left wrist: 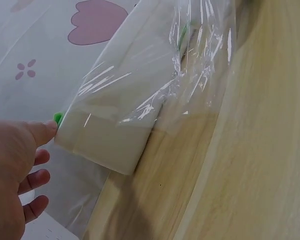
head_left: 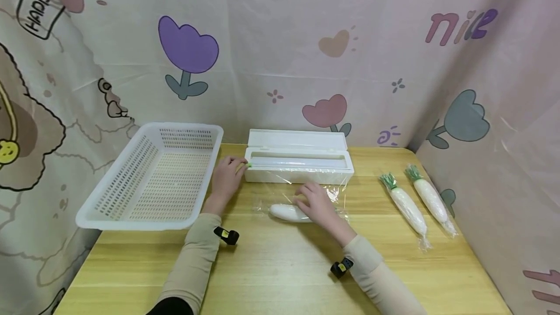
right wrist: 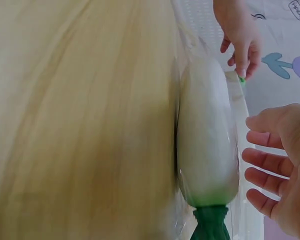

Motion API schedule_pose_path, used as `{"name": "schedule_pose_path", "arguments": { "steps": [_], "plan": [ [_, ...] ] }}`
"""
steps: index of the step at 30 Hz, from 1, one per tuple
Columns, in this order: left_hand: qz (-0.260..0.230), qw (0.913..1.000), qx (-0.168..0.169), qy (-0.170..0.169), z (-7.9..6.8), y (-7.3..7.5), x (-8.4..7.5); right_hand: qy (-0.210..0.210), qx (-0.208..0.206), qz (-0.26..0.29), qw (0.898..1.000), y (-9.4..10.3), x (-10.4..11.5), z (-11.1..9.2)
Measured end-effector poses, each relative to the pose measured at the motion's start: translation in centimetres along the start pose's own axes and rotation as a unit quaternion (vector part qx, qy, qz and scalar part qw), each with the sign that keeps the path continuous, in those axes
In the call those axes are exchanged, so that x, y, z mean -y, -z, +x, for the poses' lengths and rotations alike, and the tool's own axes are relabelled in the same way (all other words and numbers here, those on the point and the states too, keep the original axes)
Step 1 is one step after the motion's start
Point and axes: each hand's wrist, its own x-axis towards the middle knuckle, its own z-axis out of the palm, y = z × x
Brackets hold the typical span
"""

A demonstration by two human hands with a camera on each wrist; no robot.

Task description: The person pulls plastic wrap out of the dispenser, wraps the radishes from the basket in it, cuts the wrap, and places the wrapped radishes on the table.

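Note:
My left hand (head_left: 226, 181) is at the left end of a white cling film dispenser box (head_left: 302, 175), where its fingertips pinch a small green slider (left wrist: 58, 118). Clear cling film (left wrist: 205, 60) hangs over the box's front and spreads onto the table. On that film, before the box, lies a white radish (right wrist: 207, 130) with green tied tops. My right hand (head_left: 319, 205) hovers over the radish with loosely bent, spread fingers and nothing in its grasp. The box's lid (head_left: 297, 139) stands raised behind it.
A white slotted plastic basket (head_left: 201, 208) stands at the table's left. Two wrapped radishes with green tops, a nearer one (head_left: 409, 210) and a farther one (head_left: 433, 198), lie on the right. Patterned cloth (head_left: 271, 38) hangs behind the wooden table (head_left: 271, 271) and at both sides.

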Motion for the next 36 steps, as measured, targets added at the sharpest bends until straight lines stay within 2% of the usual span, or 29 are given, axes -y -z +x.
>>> {"name": "schedule_pose_path", "arguments": {
  "steps": [5,10,17,23,27,31,33,36],
  "plan": [
    [0.002,0.9998,-0.019,-0.011,-0.4,0.3,-0.2,-0.009,0.001,0.000,1.000,0.6,-0.2,-0.6],
    [-0.012,0.9977,-0.046,-0.048,-1.1,0.8,-1.1,-0.008,-0.018,-0.016,1.000,1.2,-0.6,-1.4],
    [-0.023,0.9915,-0.034,-0.123,-2.8,0.9,-2.7,-0.017,-0.031,-0.017,0.999,2.1,-1.1,-2.7],
    [-0.023,0.9757,-0.025,-0.217,-4.2,0.3,-4.0,0.000,-0.024,-0.038,0.999,2.2,-1.8,-3.9],
    [-0.010,0.9659,0.024,-0.258,-5.4,-0.3,-5.1,0.010,-0.015,-0.046,0.999,2.0,-1.9,-4.5],
    [0.002,0.9502,0.108,-0.292,-6.3,-0.8,-6.1,0.020,-0.008,-0.052,0.998,1.8,-1.9,-4.8],
    [0.013,0.9425,0.145,-0.301,-6.7,-1.1,-6.4,0.020,0.001,-0.058,0.998,1.8,-1.8,-4.8],
    [0.021,0.9381,0.184,-0.293,-6.8,-1.2,-6.8,0.004,0.028,-0.075,0.997,1.7,-1.8,-4.9]
  ]
}}
